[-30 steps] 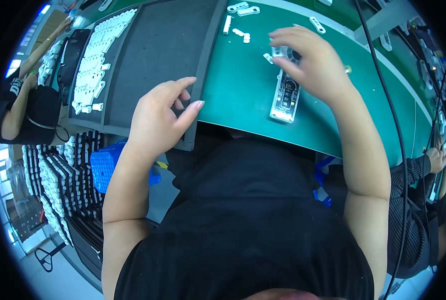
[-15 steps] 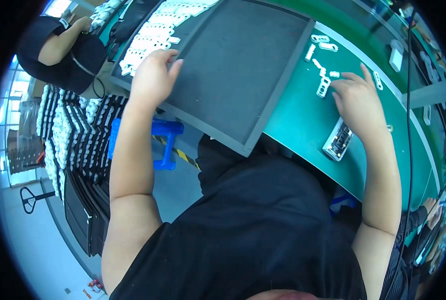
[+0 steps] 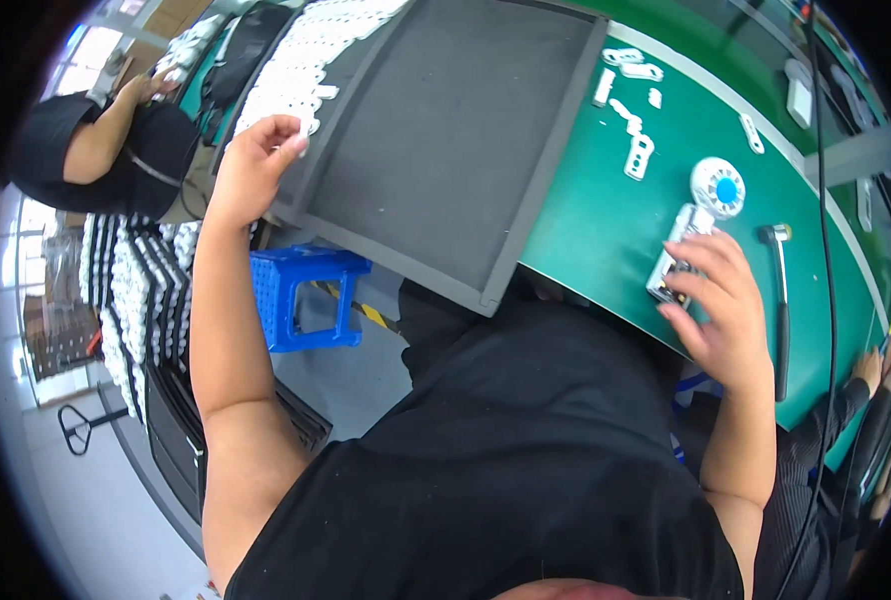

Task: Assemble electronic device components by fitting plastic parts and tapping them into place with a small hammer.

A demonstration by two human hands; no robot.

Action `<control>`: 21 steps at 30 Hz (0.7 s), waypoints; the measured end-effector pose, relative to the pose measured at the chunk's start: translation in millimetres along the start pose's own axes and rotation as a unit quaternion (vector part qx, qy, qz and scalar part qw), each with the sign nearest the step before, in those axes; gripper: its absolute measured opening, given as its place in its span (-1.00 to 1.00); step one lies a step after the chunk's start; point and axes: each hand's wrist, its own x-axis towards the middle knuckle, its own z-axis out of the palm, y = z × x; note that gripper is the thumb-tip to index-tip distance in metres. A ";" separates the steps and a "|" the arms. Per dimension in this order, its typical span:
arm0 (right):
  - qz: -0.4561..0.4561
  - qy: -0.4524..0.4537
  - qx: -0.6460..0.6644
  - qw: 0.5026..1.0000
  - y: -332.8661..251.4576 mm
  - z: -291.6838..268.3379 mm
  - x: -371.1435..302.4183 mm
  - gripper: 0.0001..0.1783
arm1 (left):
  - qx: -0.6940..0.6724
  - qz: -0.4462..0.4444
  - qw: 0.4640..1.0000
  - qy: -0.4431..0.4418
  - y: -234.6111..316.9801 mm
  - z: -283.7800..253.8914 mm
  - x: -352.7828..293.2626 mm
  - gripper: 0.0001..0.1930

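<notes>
My left hand [image 3: 251, 172] is at the near edge of a layer of white plastic parts [image 3: 291, 75]. Its thumb and fingertips are closed on a small white plastic part [image 3: 308, 122]. On the green table lies a white device [image 3: 682, 232] like a handheld fan, with a round slotted head [image 3: 718, 188], blue in the middle, and an opened body showing dark insides. Over the near end of that body, my right hand [image 3: 718, 305] has its fingers curved but apart; whether the fingertips touch it I cannot tell.
A dark framed tray [image 3: 436, 150] lies left of the loose white pieces [image 3: 640, 157]. A hammer [image 3: 781, 310] lies at right, beside a hanging black cable [image 3: 823, 200]. A blue stool [image 3: 306, 290] and stacked loaded trays [image 3: 151, 290] stand left. Other people work at far left and right.
My right hand has drawn back toward me, uncovering the fan's round head and the hammer. My left hand has shifted left and nearer, its fingers now closed on a white part.
</notes>
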 end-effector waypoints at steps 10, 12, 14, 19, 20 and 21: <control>-0.048 0.211 0.081 0.973 -14.8 6.7 40.9 -0.51 | -0.699 0.086 0.618 -0.349 241.8 141.4 -28.9 -0.68; -0.038 0.219 0.066 0.973 -9.4 3.6 30.8 -0.52 | -0.693 0.089 0.610 -0.375 253.2 150.4 -26.1 -0.66; -0.032 0.237 0.045 0.970 -3.7 0.8 18.2 -0.53 | -0.679 0.094 0.601 -0.411 261.9 158.3 -23.2 -0.60; 0.029 0.224 -0.012 0.974 16.5 -16.0 -12.3 -0.53 | -0.417 0.224 0.840 -0.265 281.4 162.0 -16.7 -0.38; 0.047 0.194 -0.018 0.980 20.7 -17.5 -19.8 -0.53 | -0.328 0.305 0.874 -0.189 282.5 168.2 -19.0 -0.29; 0.064 0.164 -0.025 0.984 22.8 -18.7 -24.5 -0.53 | -0.232 0.379 0.889 -0.109 283.3 175.0 -21.6 -0.19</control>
